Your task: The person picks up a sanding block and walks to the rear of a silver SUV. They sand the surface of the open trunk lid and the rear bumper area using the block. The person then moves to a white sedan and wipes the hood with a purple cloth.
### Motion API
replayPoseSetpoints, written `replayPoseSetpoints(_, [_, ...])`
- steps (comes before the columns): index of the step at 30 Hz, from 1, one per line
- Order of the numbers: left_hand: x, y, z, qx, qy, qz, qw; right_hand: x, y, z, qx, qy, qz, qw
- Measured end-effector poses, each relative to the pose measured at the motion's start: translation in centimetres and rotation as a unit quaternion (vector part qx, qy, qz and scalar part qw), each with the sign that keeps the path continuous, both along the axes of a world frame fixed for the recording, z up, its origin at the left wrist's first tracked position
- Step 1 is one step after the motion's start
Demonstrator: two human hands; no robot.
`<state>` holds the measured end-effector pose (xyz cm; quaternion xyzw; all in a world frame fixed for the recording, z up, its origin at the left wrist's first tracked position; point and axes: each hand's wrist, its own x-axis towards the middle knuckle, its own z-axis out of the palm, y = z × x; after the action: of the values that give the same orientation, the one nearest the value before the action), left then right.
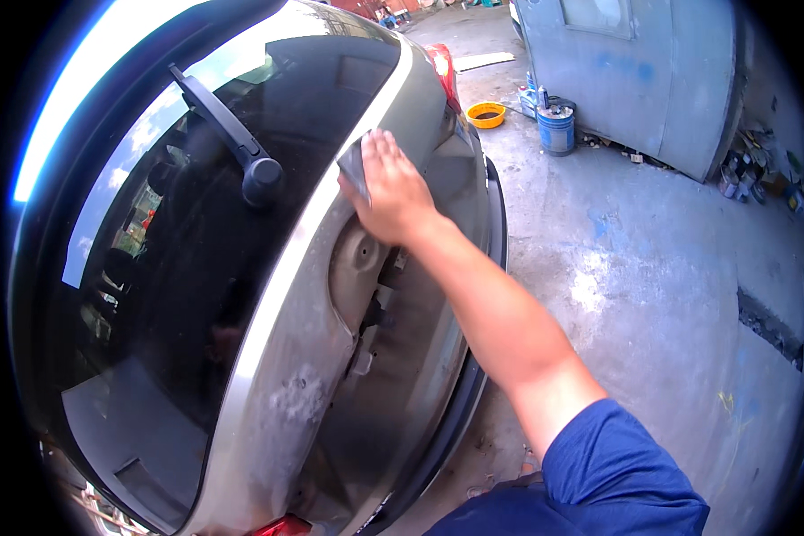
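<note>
My right hand (pixel 391 183) lies pressed against the upper part of a silver-beige car tailgate (pixel 272 357), just below the rear window's edge. Under its fingers and thumb is a dark grey piece of sandpaper (pixel 354 168), held flat to the painted metal. Nearest to the hand is a rounded recess (pixel 359 255) in the tailgate, with an open gap and bare fittings below. Lower down, a dull, scuffed pale patch (pixel 302 396) marks the panel. The dark rear window (pixel 205 223) carries a black wiper (pixel 223 125). My left hand is out of view.
A dark bumper edge (pixel 451 420) runs along the car's right side. On the concrete floor (pixel 634 268) stand a yellow basin (pixel 486 114) and a blue bucket (pixel 556 134), beside a grey metal panel (pixel 634 89). Clutter (pixel 759 174) lies at far right, near a dark floor slot (pixel 768 329).
</note>
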<state>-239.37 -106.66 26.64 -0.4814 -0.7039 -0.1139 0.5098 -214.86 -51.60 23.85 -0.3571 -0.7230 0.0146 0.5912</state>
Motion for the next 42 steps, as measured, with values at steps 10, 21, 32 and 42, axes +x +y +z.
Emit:
replayPoseSetpoints(10, [-0.2,-0.1,-0.3,0.006,-0.018,-0.029,0.999,0.5,0.2,-0.5,0.012,-0.020,0.007,1.000])
replayPoseSetpoints(21, [-0.1,-0.3,-0.1,0.009,-0.015,-0.021,1.000,0.8,0.0,0.4,-0.015,-0.005,0.036,0.999])
replayPoseSetpoints(32, [0.0,0.0,-0.2,0.007,-0.012,-0.029,0.999,0.3,0.7,-0.4,-0.011,0.011,-0.018,1.000])
replayPoseSetpoints(42, [0.2,0.4,0.0,0.000,0.004,-0.023,1.000,-0.5,0.2,-0.7,-0.021,-0.011,-0.005,1.000])
